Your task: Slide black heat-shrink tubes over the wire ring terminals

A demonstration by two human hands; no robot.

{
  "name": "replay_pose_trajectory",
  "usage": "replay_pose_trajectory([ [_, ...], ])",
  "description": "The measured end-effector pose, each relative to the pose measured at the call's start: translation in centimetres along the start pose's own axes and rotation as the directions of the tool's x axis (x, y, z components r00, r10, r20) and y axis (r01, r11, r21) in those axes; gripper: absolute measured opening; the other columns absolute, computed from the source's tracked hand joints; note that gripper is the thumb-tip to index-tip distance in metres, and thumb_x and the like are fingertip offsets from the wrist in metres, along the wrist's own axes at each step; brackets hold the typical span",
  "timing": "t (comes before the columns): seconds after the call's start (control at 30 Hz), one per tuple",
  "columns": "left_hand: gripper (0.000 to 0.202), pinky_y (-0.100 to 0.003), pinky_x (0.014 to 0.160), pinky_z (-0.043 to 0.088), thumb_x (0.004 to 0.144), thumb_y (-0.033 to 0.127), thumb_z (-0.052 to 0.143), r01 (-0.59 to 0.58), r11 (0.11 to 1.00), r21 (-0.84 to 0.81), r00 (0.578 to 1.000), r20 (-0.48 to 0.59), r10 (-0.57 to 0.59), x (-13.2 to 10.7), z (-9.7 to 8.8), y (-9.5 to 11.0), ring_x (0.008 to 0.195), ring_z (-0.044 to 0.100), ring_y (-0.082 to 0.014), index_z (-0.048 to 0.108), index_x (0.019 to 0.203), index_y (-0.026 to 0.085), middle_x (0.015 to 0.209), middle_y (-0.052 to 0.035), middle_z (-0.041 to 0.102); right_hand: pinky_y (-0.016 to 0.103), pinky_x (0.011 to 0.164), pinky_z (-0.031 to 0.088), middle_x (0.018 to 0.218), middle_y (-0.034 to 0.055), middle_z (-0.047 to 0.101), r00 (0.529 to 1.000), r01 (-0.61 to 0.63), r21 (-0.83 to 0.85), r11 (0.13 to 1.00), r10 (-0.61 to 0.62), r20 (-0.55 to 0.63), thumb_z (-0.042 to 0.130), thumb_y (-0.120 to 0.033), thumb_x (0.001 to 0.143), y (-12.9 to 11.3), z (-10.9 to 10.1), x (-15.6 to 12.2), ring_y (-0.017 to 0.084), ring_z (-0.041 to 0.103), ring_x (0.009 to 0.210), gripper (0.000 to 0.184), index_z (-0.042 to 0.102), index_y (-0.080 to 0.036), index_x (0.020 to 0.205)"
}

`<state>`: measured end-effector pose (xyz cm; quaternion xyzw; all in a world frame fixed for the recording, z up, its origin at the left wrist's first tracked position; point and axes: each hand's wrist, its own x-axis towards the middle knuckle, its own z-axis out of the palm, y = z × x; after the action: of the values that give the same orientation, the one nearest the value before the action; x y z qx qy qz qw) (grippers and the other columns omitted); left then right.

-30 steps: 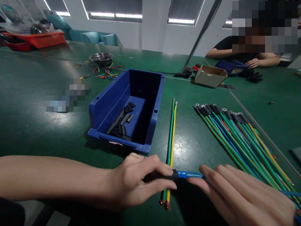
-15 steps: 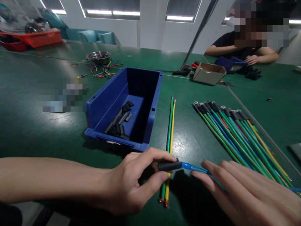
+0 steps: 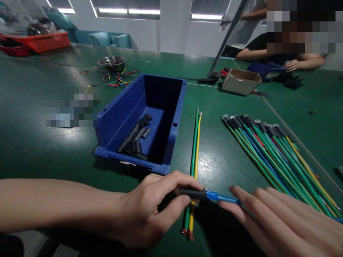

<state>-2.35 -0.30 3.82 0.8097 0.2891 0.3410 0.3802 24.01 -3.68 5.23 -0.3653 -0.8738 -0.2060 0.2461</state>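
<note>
Between the thumb and fingers of my left hand (image 3: pixel 158 210) is a short black sleeve (image 3: pixel 198 194). Blue wires (image 3: pixel 223 197) enter the sleeve's right end, and my right hand (image 3: pixel 276 217) pinches them a little way along. Under the sleeve, a green wire (image 3: pixel 194 153) and a yellow wire (image 3: pixel 197 151) lie side by side, bare copper strands showing at their near ends. Behind my left hand stands a blue bin (image 3: pixel 175 142), and several black sleeve pieces (image 3: pixel 138 137) rest on its floor.
Many coloured wires with black-sleeved ends (image 3: pixel 265 160) lie on the right. Farther back are a cardboard box (image 3: pixel 241 84), a metal bowl (image 3: pixel 112 64), loose wires (image 3: pixel 118 79) and a slanted metal post (image 3: pixel 226 41). A co-worker's arms (image 3: pixel 308 64) rest on the far table; red baskets (image 3: pixel 48 42) stand far left.
The black sleeve has tilted slightly and sits a bit lower, with both hands keeping their holds. Another person has come into view behind the co-worker.
</note>
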Motion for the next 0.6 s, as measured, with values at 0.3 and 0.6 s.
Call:
replay_pose_trajectory([
  [0.3, 0.025, -0.016, 0.073, 0.058, 0.098, 0.014, 0.051, 0.055, 0.976, -0.211, 0.994, 0.102, -0.034, 0.3, -0.1, -0.3, 0.085, 0.075, -0.0127, 0.058, 0.123, 0.016, 0.096, -0.0053, 0.076, 0.029, 0.069, 0.045, 0.072, 0.0007, 0.068, 1.0, 0.001, 0.032, 0.999, -0.002, 0.022, 0.071, -0.018, 0.082, 0.1, -0.1, -0.5, 0.012, 0.061, 0.066, 0.022, 0.067, -0.013, 0.104],
  [0.6, 0.032, -0.022, 0.089, 0.057, 0.098, 0.02, 0.057, 0.023, 0.981, -0.191, 0.989, 0.147, 0.005, 0.2, -0.2, -0.5, 0.101, 0.073, -0.0164, 0.054, 0.129, 0.019, 0.117, -0.0078, 0.073, 0.028, 0.069, 0.044, 0.071, -0.0011, 0.066, 0.996, -0.085, 0.056, 0.995, 0.087, -0.034, 0.068, -0.022, 0.086, -0.9, 0.2, -0.3, 0.012, 0.061, 0.068, 0.016, 0.067, -0.017, 0.102],
])
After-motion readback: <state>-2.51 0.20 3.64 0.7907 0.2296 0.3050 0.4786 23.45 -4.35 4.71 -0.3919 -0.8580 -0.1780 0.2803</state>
